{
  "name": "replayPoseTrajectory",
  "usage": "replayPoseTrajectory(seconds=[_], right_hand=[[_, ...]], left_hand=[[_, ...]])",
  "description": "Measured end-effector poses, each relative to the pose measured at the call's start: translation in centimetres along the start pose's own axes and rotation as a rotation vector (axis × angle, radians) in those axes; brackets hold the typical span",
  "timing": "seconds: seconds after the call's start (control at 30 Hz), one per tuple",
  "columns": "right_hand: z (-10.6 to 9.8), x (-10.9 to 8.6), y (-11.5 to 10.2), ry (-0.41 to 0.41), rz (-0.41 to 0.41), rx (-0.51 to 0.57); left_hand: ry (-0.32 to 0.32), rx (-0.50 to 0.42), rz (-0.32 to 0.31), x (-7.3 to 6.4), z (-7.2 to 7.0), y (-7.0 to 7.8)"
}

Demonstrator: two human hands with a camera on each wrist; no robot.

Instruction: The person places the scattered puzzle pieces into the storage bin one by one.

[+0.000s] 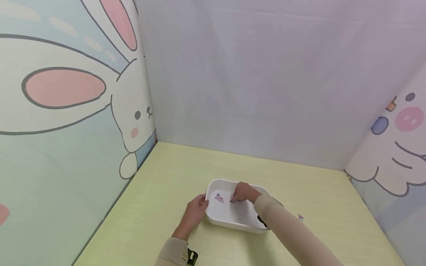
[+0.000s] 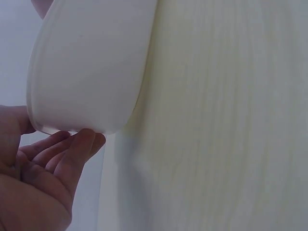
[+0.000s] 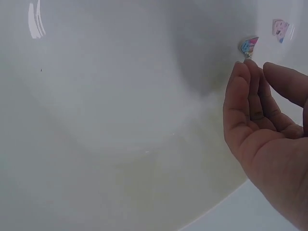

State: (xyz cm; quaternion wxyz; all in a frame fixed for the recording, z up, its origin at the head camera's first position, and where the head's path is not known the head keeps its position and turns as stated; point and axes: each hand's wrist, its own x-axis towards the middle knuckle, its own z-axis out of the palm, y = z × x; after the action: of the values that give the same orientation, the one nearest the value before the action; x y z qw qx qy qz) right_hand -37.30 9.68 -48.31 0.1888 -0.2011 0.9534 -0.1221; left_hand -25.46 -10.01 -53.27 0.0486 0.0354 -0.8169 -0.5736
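Note:
A white plastic basin with rounded corners sits on the table. My left hand grips its left end, with the thumb at the rim and the fingers against the outer wall. My right hand reaches down inside the basin. Right at its fingertips lies a small flat piece printed in blue and pink, while the thumb stands apart from the fingers. A second small pink printed piece lies farther left on the basin floor.
Another small printed piece lies on the pale yellow table, right of the basin. A grey-white wall rises behind. Cartoon-printed panels stand at both sides. A black strap piece shows by the left sleeve.

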Motion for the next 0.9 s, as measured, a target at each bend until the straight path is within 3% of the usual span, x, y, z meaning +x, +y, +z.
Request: replayPoseTrajectory(seconds=[0.33, 0.67, 0.9], right_hand=[[-2.9, -1.3, 1.3, -0.023, 0.030, 0.261], [-5.9, -4.5, 3.4, 0.045, 0.002, 0.417], [-7.4, -6.7, 6.8, 0.115, 0.005, 0.528]], left_hand=[[0.004, 0.018, -0.011, 0.2, 0.0, -0.2], [0.012, 0.024, -0.018, 0.0, 0.0, 0.2], [0.010, 0.026, -0.014, -0.1, 0.0, 0.3]])
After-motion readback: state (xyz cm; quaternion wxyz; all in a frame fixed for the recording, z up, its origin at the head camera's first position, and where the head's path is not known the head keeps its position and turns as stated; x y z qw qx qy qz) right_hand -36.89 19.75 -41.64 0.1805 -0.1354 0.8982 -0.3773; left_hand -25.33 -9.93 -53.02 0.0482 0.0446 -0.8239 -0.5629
